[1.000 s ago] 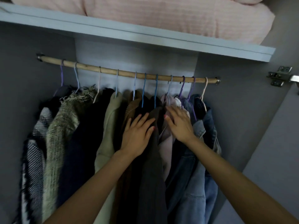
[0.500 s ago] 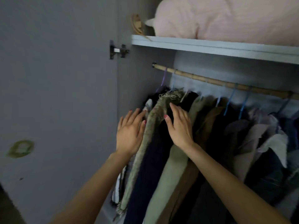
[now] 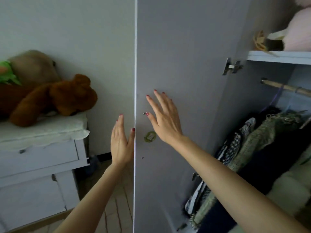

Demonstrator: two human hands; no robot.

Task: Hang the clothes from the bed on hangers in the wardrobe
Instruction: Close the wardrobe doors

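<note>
Both hands are flat and loose on the wardrobe door [image 3: 176, 56]: left hand [image 3: 120, 142] at its edge, right hand [image 3: 164, 118] on its inside face, clothes [image 3: 262, 140] hanging beside.

The open wardrobe door [image 3: 176, 64] stands between the dresser [image 3: 38, 158] left and hanging clothes [image 3: 262, 148] right.

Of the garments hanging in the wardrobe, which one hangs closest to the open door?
The black-and-white patterned garment. It hangs outermost, next to the open door; the fringed green garment and the dark ones hang further right.
</note>
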